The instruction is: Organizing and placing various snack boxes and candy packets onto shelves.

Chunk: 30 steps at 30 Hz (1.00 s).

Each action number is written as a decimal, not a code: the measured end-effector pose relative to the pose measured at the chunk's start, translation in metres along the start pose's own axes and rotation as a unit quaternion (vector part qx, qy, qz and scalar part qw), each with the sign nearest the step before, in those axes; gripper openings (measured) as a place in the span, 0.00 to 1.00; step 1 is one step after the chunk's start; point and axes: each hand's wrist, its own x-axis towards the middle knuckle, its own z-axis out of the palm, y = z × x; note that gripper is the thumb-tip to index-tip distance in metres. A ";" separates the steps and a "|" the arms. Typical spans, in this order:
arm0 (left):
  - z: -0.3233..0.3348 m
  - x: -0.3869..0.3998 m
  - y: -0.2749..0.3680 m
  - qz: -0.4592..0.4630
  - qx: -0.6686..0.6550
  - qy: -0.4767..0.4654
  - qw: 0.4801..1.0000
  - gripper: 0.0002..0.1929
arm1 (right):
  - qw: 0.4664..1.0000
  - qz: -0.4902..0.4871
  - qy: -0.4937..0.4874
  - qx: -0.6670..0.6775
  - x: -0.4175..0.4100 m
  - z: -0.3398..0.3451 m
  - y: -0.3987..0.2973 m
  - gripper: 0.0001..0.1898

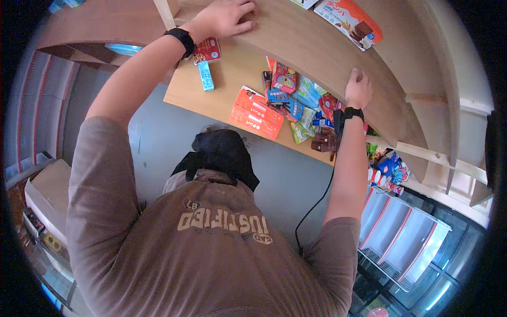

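Note:
My left hand [227,18], with a black wristband, rests on the upper wooden shelf board [293,35], its fingers bent and nothing visible in it. Further right, my right hand [358,90] lies at the front edge of the same board, also with no item visible. A black device with a cable [338,123] is beside my right wrist. On the lower wooden shelf [225,103] are a blue-and-white carton [206,76], a red package [208,50], orange boxes [256,115] and a pile of snack packs [293,107]. The board partly hides the pile.
An orange-and-white snack pouch [350,23] lies on the upper board. Bright packages [390,168] stand on shelving at the right, above a rack with red-edged shelves [400,237]. A cardboard box [49,194] is at the far left. The cable hangs by my right arm.

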 end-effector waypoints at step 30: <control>0.008 -0.001 -0.002 0.008 0.019 0.022 1.000 0.17 | 0.999 -0.018 0.027 0.011 0.000 -0.002 -0.002 0.29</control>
